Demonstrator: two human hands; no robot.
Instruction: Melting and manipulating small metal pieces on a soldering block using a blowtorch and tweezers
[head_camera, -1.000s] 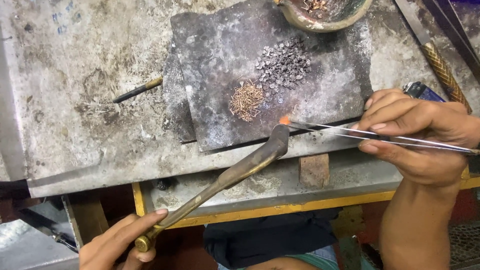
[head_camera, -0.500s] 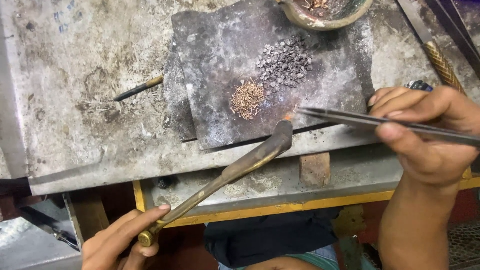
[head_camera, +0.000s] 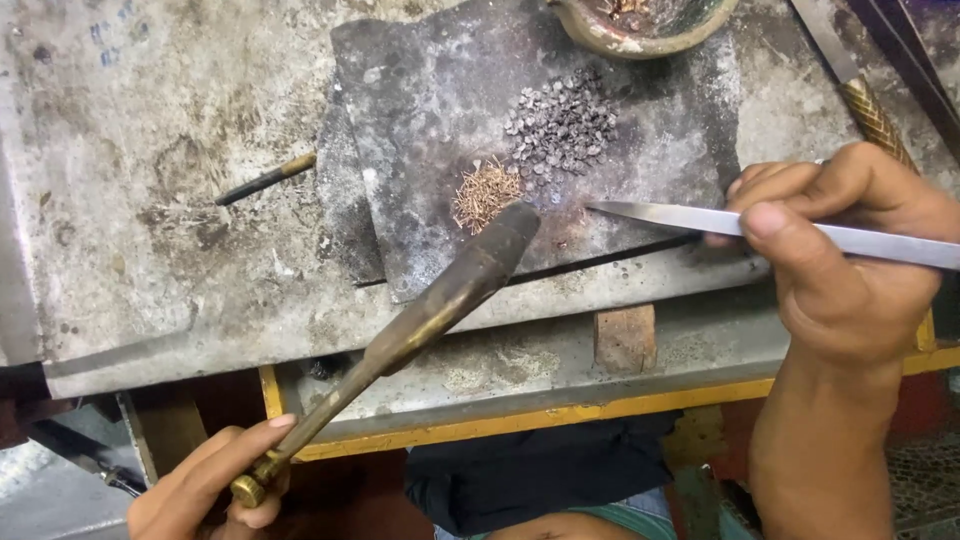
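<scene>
the right hand (head_camera: 850, 250) pinches long tweezers (head_camera: 700, 218), tips together over the dark slab (head_camera: 440, 90) mid-frame. the left hand (head_camera: 215, 490), lower left, grips the torch pipe (head_camera: 440, 300), aimed at the tiny gold bits (head_camera: 485, 195), likely to heat them.

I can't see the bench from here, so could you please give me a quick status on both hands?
Left hand grips long brass torch. Right hand holds steel tweezers, tips over dark slab. Nothing in the way.
</scene>
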